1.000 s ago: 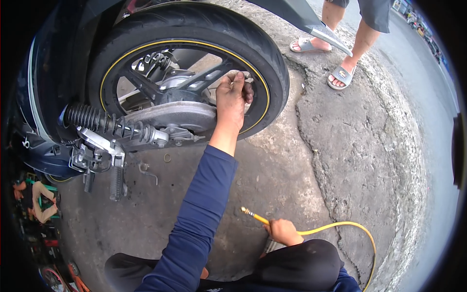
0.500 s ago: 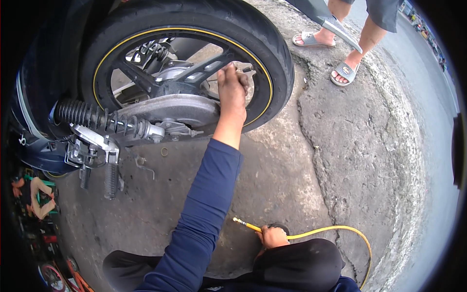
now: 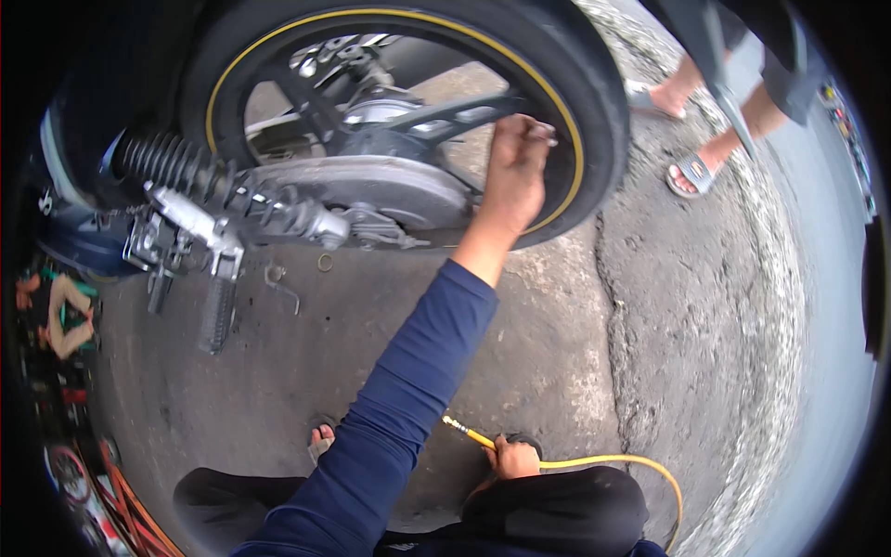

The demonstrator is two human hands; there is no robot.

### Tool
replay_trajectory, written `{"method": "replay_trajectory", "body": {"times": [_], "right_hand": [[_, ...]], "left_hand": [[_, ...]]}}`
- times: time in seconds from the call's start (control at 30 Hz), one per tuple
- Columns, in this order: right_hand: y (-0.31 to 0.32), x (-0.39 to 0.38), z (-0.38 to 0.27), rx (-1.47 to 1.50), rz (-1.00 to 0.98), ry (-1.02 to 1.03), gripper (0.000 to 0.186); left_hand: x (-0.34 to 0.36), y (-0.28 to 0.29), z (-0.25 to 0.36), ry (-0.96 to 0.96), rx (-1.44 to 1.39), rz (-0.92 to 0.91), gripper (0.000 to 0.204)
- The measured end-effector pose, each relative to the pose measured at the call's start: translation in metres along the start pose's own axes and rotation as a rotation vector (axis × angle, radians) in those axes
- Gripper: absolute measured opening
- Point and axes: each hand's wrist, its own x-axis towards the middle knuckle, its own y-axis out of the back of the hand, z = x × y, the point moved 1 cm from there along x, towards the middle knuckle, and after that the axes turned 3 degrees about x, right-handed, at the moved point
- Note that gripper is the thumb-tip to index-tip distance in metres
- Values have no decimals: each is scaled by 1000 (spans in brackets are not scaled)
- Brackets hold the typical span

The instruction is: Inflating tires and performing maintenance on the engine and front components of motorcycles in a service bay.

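Note:
My left hand (image 3: pixel 516 176) reaches in among the spokes of a motorcycle's black rear wheel (image 3: pixel 599 111), close to the inner side of the yellow-striped rim. Its fingers are curled tightly together, and what they pinch, if anything, is hidden. By my right knee, my right hand (image 3: pixel 515 459) grips a yellow air hose (image 3: pixel 608 459) just behind its brass tip (image 3: pixel 452 422), which points up and left. The wheel's hub cover (image 3: pixel 371 181) lies left of my left wrist.
A coil-spring shock absorber (image 3: pixel 176 162) and a footpeg (image 3: pixel 218 316) stick out at left. A metal ring (image 3: pixel 325 262) and a bent metal piece (image 3: pixel 283 288) lie on the concrete. Someone in grey sandals (image 3: pixel 691 174) stands at the far right, near the road (image 3: pixel 826 278).
My left hand has moved right and closer to the wheel's rim, fingers still curled. The view has shifted, so the wheel appears higher and farther right. My right hand keeps hold of the hose.

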Motion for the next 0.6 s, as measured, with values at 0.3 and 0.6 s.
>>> {"method": "replay_trajectory", "body": {"times": [0.3, 0.6], "right_hand": [[-8, 7, -4, -190, -272, 10, 34], [48, 47, 52, 110, -281, -3, 31]], "left_hand": [[1, -8, -14, 99, 273, 147, 15], [-231, 142, 98, -244, 77, -511, 14]]}}
